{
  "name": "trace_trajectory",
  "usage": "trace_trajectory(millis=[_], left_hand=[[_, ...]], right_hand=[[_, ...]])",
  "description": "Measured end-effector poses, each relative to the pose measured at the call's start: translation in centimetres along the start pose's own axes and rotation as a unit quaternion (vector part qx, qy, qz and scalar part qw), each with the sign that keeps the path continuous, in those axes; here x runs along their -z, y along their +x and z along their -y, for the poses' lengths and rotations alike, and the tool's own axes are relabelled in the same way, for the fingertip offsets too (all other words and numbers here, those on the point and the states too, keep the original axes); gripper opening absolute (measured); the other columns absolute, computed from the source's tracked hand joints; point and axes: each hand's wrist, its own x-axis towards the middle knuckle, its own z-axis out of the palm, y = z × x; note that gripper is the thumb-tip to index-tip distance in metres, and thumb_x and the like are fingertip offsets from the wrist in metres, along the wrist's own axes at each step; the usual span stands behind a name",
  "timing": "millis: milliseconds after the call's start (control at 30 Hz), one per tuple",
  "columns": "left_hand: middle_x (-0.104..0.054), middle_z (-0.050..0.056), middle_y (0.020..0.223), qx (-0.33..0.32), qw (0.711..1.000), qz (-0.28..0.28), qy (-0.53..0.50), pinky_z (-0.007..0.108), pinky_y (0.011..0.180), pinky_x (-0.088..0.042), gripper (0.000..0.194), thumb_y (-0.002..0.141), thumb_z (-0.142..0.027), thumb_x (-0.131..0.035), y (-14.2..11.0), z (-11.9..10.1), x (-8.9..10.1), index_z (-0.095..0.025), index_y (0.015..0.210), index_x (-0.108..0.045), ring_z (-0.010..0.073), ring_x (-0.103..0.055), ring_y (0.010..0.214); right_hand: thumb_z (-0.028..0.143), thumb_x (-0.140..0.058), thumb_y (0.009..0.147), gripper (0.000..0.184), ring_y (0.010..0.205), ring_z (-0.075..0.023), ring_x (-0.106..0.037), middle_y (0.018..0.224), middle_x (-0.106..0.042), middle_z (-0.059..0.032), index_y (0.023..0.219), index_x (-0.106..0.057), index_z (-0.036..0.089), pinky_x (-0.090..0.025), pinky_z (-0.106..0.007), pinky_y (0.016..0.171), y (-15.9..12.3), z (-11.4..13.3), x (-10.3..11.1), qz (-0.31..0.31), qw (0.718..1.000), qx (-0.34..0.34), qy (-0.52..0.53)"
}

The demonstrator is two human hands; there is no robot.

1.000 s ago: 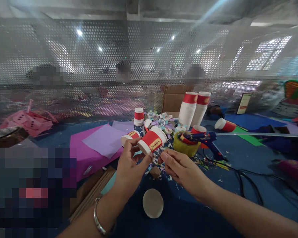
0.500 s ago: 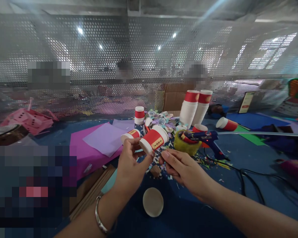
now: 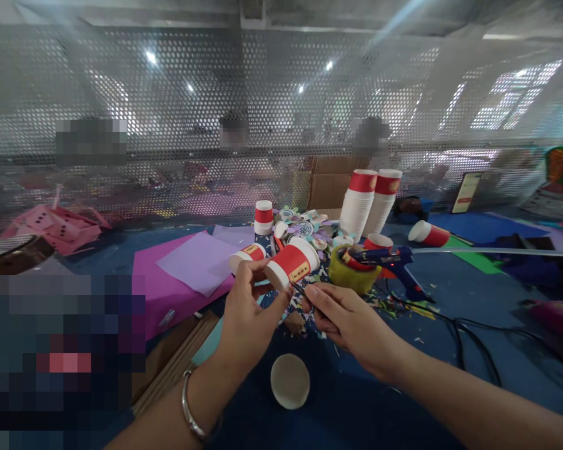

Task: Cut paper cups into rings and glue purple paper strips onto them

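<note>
One red-and-white paper cup (image 3: 288,264) tilted in the left hand (image 3: 251,306), a slim dark tool (image 3: 298,288) at its underside

The left thumb and fingers are closed around the cup, which lies near the middle of the view, raised on a slant with its gold label facing the wearer. The right hand (image 3: 342,319) pinches the tool, its tip at the cup's lower wall; whether it touches is too small to tell.

The cup's visible side looks whole, so work on it seems only partly done; any cut or mark underneath is hidden. A second cup (image 3: 248,253) lies just beyond the left fingers. Two cup stacks (image 3: 356,211) stand farther back, apparently untouched, beside a heap of small paper pieces (image 3: 304,228).

The best room seems to be nearer the wearer: blue tabletop (image 3: 356,412) shows between the forearms, around a pale round piece (image 3: 289,381). Beyond the right hand, a yellow holder (image 3: 347,278) and a glue gun (image 3: 401,269) limit reach, and the black cable (image 3: 445,320) could snag the forearm. Cardboard strips (image 3: 178,359) border the left forearm. A perforated panel (image 3: 169,112) closes off the far side.
</note>
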Motion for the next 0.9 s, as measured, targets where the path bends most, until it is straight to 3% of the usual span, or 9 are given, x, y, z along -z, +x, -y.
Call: trace_trajectory(millis=[167,433,533,700,900], left_hand=[[-0.061,0.010,0.112,-0.050,0.997,0.005,0.055,0.042,0.088,-0.053,0.038,0.080,-0.026,-0.070,-0.1,-0.1,0.3,-0.021,0.113,-0.052,0.0254,-0.063,0.102],[-0.064,0.010,0.118,-0.057,0.990,0.013,0.126,0.047,0.093,-0.050,0.041,0.077,-0.019,-0.070,-0.8,-0.6,-0.4,-0.023,0.115,-0.053,0.0281,-0.063,0.107],[-0.063,0.011,0.120,-0.032,0.996,-0.005,0.084,0.045,0.093,-0.052,0.042,0.078,-0.023,-0.071,-1.0,-0.7,-0.8,-0.022,0.114,-0.051,0.0273,-0.063,0.108],[-0.062,0.011,0.120,0.025,0.997,0.022,-0.068,0.041,0.089,-0.056,0.037,0.081,-0.027,-0.070,-1.3,-0.9,-0.7,-0.022,0.112,-0.050,0.0269,-0.061,0.112],[-0.061,0.008,0.114,0.017,0.997,-0.014,-0.078,0.037,0.086,-0.056,0.031,0.081,-0.027,-0.071,-1.5,-1.2,-1.0,-0.022,0.105,-0.051,0.0235,-0.060,0.109]], right_hand=[[0.056,-0.049,0.093,0.040,0.040,-0.0045,-0.016,0.054,-0.033,0.0085,0.078,-0.051,0.019,-0.008,-0.021,0.037,-0.1,-0.2,-0.2,-0.004,1.000,0.002,0.003],[0.059,-0.052,0.089,0.041,0.039,-0.0041,-0.015,0.054,-0.031,0.0099,0.078,-0.049,0.020,-0.007,-0.023,0.037,-0.1,-0.2,-0.6,-0.018,0.999,-0.004,0.040],[0.060,-0.053,0.088,0.041,0.039,-0.0038,-0.013,0.055,-0.031,0.0100,0.080,-0.050,0.020,-0.005,-0.023,0.036,-0.1,-0.1,-0.7,-0.027,0.998,0.001,0.053],[0.065,-0.057,0.082,0.046,0.043,-0.0060,-0.018,0.056,-0.031,0.0088,0.077,-0.051,0.020,-0.008,-0.022,0.038,-0.3,0.0,-0.8,-0.030,0.998,0.006,0.054],[0.065,-0.059,0.081,0.046,0.044,-0.0061,-0.018,0.055,-0.031,0.0091,0.074,-0.049,0.020,-0.009,-0.022,0.038,-0.1,-0.2,-0.8,-0.038,0.997,0.012,0.061]])
